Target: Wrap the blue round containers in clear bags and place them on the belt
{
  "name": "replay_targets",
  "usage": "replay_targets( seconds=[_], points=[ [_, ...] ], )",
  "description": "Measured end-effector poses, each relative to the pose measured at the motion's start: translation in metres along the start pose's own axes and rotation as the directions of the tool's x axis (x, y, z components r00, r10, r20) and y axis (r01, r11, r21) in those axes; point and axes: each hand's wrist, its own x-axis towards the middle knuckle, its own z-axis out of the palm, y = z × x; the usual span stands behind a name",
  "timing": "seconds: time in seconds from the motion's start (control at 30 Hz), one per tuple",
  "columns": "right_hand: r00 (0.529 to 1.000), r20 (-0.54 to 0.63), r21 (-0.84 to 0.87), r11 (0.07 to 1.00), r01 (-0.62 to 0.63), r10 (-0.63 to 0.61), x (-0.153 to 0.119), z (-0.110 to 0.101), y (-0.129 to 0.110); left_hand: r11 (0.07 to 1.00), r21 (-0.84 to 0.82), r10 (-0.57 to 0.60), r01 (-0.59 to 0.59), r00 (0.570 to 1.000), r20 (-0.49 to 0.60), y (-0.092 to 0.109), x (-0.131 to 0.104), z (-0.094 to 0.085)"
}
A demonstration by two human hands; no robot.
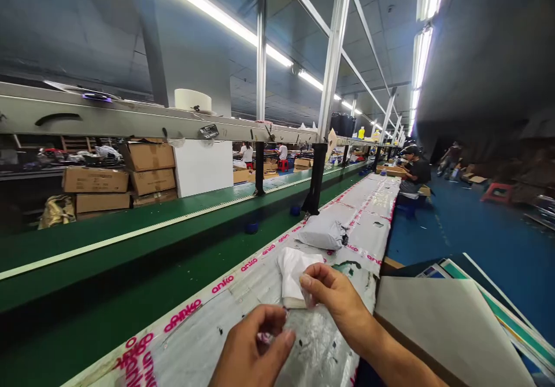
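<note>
Head view showed a creased white bundle (293,268) lying on the table (208,329), over its cover of plastic film (368,202), just short of a grey plastic-wrapped package (319,234). The right hand (338,297) had its thumb and forefinger drawn narrow at the bundle's right edge; whether they gripped that edge or only hovered above it could not be told. The left hand (255,343) was half curled, thumb and fingers apart, with nothing visibly in it. Without the left hand steadying it, the bundle could have slid or skewed under a sideways pull, since the film looked slick. Tugging one edge might also have torn the thin-looking material. A ragged tear (349,266) beyond the right hand could have snagged a corner. A shove leftward could have sent the bundle toward the green conveyor belt (186,265).
</note>
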Motion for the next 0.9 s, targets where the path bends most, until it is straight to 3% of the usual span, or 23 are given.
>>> replay_targets(
  seconds=[0.13,0.23,0.37,0.43,0.53,0.7,0.9],
  points=[
    [0.981,0.162,0.131,0.984,-0.125,0.103,-0.013,0.03,0.002,0.975,-0.219,-0.048,0.029,0.995,-0.082,0.009,0.012,0.004],
    [0.962,0.229,0.233,0.952,-0.201,0.147,-0.015,0.05,0.003,0.966,-0.255,-0.067,0.036,0.991,-0.114,0.004,0.009,-0.01],
    [0.926,0.334,0.28,0.92,-0.274,0.174,-0.011,0.069,0.0,0.972,-0.214,-0.116,0.099,0.991,-0.069,-0.014,0.005,-0.037],
    [0.921,0.352,0.269,0.925,-0.269,0.165,-0.008,0.075,-0.001,0.972,-0.211,-0.122,0.104,0.99,-0.07,-0.022,0.003,-0.046],
    [0.921,0.356,0.245,0.935,-0.257,0.16,-0.004,0.084,0.001,0.96,-0.257,-0.158,0.111,0.973,-0.171,-0.027,-0.004,-0.051],
    [0.948,0.312,0.13,0.985,-0.116,0.071,-0.007,0.095,0.015,0.95,-0.3,-0.182,0.081,0.928,-0.326,-0.028,-0.015,-0.053],
    [0.964,0.264,0.009,1.0,-0.014,0.011,-0.011,0.101,0.027,0.978,-0.191,-0.149,0.08,0.912,-0.382,-0.043,-0.02,-0.055]
  ],
)
